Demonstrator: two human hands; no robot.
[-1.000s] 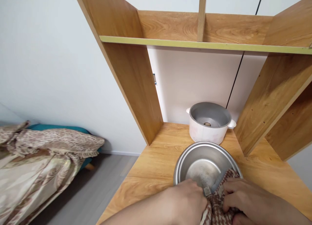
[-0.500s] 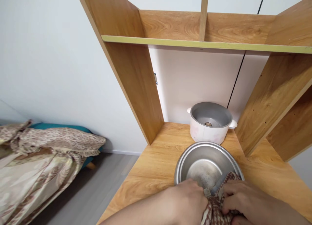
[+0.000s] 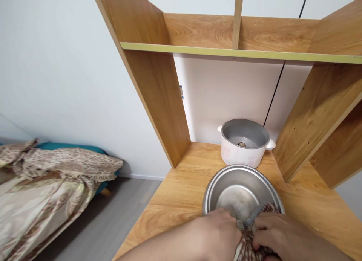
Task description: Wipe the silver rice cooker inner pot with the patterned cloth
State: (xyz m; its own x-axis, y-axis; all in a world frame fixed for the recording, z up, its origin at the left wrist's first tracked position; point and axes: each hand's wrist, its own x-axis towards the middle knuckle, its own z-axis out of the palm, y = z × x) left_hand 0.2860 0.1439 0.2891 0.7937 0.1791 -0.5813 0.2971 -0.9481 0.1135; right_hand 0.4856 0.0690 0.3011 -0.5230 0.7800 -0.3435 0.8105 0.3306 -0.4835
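Note:
A round silver metal pot (image 3: 216, 193) sits on the wooden desk top just ahead of me, its inside worn and stained. Over its near rim lies a brown and white patterned cloth (image 3: 249, 240), bunched between my two hands. My left hand (image 3: 216, 227) is closed on the cloth's left side at the near edge of the pot. Fingers bent, my right hand (image 3: 275, 231) grips the cloth on the right, partly over the rim. A greyish edge of the cloth shows inside the pot. Both hands hide the pot's near side.
Behind the pot stands a white rice cooker body (image 3: 240, 153) with a grey inside and side handles. Wooden shelf boards (image 3: 158, 103) rise on the left and right, with a yellow-edged shelf (image 3: 234, 54) above. A bed with a patterned cover (image 3: 56, 178) is at far left.
My right hand has shifted slightly left with the cloth, closer to my left hand. The pot and rice cooker body stay about where they were.

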